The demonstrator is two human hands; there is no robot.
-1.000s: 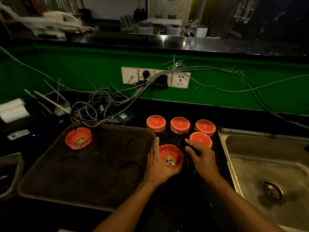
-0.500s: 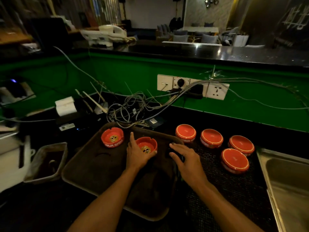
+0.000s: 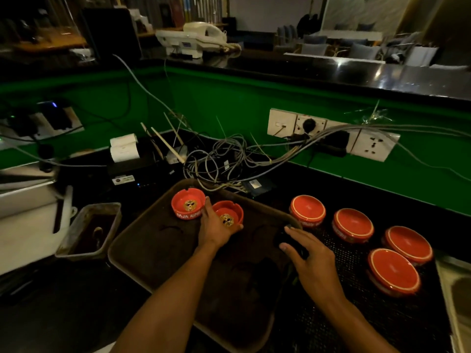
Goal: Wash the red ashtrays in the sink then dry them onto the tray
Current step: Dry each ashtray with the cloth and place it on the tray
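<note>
**Desk:** What does the head camera give you at the counter?

**Operator:** I see the left hand (image 3: 216,229) cupped round 1 upright red ashtray (image 3: 227,215), thumb at its left side and fingers curled under its right rim, over the far part of the brown tray (image 3: 153,250); whether it rests on the tray or is just above it, I cannot tell; a 2nd upright ashtray (image 3: 188,203) sits on the tray just beside it, to the left.

**Desk:** And the right hand?

**Operator:** The right hand (image 3: 309,263) lies at the tray's right edge, fingers bent over a dark cloth (image 3: 283,238); I read that as a loose grasp; 4 ashtrays (image 3: 393,270) stand upside down on the black mesh mat (image 3: 344,314) to the right, near each other; the sink (image 3: 456,289) shows only at the right frame edge.

**Desk:** Background?

**Operator:** A tangle of cables (image 3: 224,159) behind the tray; a wall socket strip (image 3: 331,135) on the green panel; a metal tub (image 3: 89,231) left of the tray.
</note>
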